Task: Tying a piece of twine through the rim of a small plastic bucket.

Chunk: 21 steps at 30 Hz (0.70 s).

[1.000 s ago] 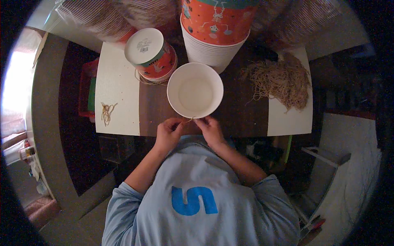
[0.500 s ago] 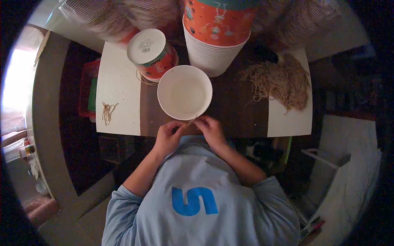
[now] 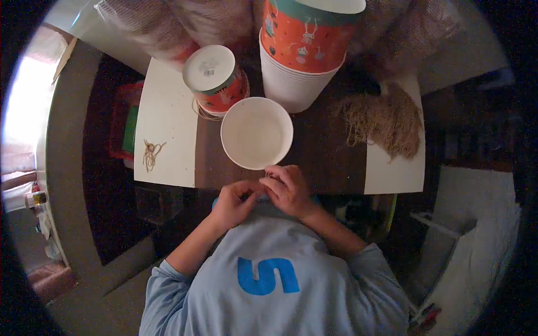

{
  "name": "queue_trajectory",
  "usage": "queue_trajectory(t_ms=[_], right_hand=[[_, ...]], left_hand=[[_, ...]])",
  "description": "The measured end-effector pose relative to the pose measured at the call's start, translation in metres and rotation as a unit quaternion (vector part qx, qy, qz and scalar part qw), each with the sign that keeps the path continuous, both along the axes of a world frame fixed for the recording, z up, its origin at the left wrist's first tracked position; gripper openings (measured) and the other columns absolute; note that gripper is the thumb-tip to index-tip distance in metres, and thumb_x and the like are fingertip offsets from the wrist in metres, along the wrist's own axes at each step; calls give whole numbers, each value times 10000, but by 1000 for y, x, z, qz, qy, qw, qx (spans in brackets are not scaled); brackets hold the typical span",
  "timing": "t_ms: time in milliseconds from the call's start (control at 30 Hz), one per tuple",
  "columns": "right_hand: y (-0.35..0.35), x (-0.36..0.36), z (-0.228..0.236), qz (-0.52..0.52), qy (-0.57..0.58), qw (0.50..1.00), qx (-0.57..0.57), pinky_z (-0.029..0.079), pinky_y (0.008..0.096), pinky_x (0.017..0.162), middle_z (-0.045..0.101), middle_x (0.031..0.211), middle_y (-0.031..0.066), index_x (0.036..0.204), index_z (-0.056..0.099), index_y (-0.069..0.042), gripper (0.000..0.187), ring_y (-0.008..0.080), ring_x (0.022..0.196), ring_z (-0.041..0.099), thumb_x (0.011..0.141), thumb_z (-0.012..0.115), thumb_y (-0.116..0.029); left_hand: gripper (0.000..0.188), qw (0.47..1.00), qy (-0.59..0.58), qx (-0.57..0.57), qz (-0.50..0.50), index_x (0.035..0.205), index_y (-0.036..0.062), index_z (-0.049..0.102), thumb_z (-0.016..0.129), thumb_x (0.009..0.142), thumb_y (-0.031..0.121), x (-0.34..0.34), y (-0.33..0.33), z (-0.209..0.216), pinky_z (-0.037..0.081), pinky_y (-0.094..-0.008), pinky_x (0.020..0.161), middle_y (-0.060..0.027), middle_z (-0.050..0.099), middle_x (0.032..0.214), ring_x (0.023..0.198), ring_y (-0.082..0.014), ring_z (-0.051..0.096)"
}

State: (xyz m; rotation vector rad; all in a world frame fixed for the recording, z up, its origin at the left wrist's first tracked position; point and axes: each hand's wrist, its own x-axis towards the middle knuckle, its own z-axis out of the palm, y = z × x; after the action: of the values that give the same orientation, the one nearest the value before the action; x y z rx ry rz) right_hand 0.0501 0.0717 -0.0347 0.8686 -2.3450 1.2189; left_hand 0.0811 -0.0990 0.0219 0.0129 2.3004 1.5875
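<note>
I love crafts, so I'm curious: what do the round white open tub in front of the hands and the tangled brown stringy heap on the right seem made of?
The round white open tub: probably smooth, matt paperboard, from its even white wall and thin rim, though plastic is possible.
The tangled brown stringy heap: likely jute-like twine, dull and rough, from its loose, thin strands.

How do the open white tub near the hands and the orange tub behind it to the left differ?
Pose: the open tub stands mouth up; the orange tub is upside down, base up. Look: the open tub shows a plain white inside; the orange tub shows a printed outer wall with a teal band. Both are round.
</note>
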Motion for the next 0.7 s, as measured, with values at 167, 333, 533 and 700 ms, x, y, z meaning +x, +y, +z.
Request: queue_trajectory(t_ms=[167,333,533,700], right_hand=[[-6,-6,-19,13,-4,998,-64,421,374,714,565,941,64,855,599,-114,172,245,825,550,690,648,-116],[4,-17,-13,0,-67,996,-58,463,359,697,597,831,69,786,607,-84,115,246,770,582,694,668,-115],[47,-42,21,86,-181,979,-34,491,342,711,610,809,79,737,600,-34,94,244,769,596,688,672,-67],[87,-71,55,142,-311,938,55,475,318,752,612,876,95,769,623,-29,126,227,831,594,664,687,-54]], left_hand=[[117,997,56,-21,-49,896,-15,606,540,832,57,6,8,20,456,-242,595,-64,608,768,671,-83,542],[118,999,-31,22,-36,869,-18,617,546,838,72,7,9,53,453,-239,595,-60,600,748,662,-77,530],[167,993,-65,-4,-96,909,-9,631,584,835,134,-6,-52,69,459,-249,629,-67,634,775,701,-76,533],[184,988,-123,-97,-8,870,-10,640,603,832,166,-18,-100,101,441,-235,576,-20,619,708,651,-61,515]])
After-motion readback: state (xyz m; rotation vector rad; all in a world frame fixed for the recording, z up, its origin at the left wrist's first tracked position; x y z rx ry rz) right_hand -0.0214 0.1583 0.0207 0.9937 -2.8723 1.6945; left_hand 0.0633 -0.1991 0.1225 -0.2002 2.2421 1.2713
